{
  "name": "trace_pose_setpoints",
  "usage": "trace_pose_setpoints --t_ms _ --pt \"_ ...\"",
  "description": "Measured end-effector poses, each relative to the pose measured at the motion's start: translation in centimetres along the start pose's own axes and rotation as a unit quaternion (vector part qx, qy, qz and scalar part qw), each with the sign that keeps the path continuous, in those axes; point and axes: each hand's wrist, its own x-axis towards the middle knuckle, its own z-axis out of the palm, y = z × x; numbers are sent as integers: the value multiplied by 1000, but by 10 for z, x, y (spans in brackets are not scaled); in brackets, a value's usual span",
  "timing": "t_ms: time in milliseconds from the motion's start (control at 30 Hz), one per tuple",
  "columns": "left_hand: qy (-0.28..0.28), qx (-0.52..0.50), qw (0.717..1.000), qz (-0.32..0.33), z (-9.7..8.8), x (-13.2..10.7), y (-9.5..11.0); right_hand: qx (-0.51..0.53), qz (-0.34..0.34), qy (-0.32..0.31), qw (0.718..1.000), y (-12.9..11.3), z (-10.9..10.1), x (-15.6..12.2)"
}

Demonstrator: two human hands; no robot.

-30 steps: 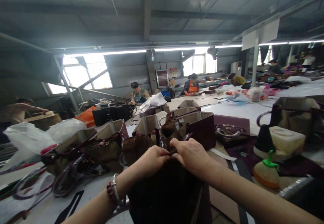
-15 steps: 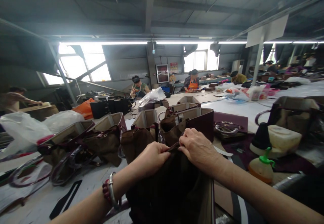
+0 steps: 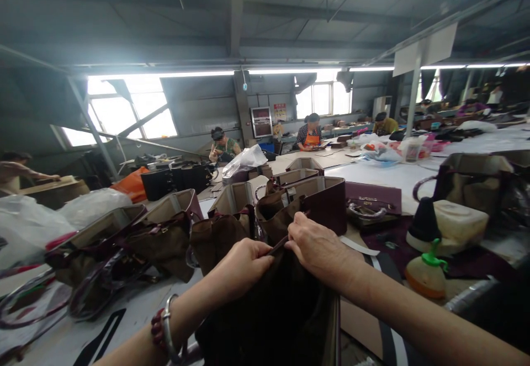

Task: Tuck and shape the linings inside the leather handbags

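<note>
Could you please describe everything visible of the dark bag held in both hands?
The dark bag looks deep brown and leather-like, though dim light hides detail. It stands upright right before the person, nearer than the row of brown bags. The left hand and right hand pinch its top edge, fingers closed on it. A paler edge runs down its right side; its base is out of view.

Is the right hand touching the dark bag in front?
Touching. The head view shows the right hand pinching the top edge of the dark bag, with the left hand gripping the same edge right beside it.
</note>
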Motion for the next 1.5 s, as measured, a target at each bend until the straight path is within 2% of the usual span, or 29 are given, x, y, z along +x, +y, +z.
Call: trace_pose_setpoints --t_ms 367,633,967,1200,1400,1500 --pt "28 1 1000 3 3 -1 -2 17 36 -21 999 -3 -2 0" --pt "21 4 1000 5 4 -4 0 35 51 -9 998 4 3 2" --pt "15 9 1000 11 4 -6 2 32 35 -2 999 6 6 3" --pt "26 3 1000 13 5 -7 1 16 -35 -37 999 9 3 5" --pt "20 28 999 -12 6 0 -1 11 -88 -40 995 8 4 9" --pt "12 54 998 7 3 6 2 24 -104 -46 993 9 4 9"
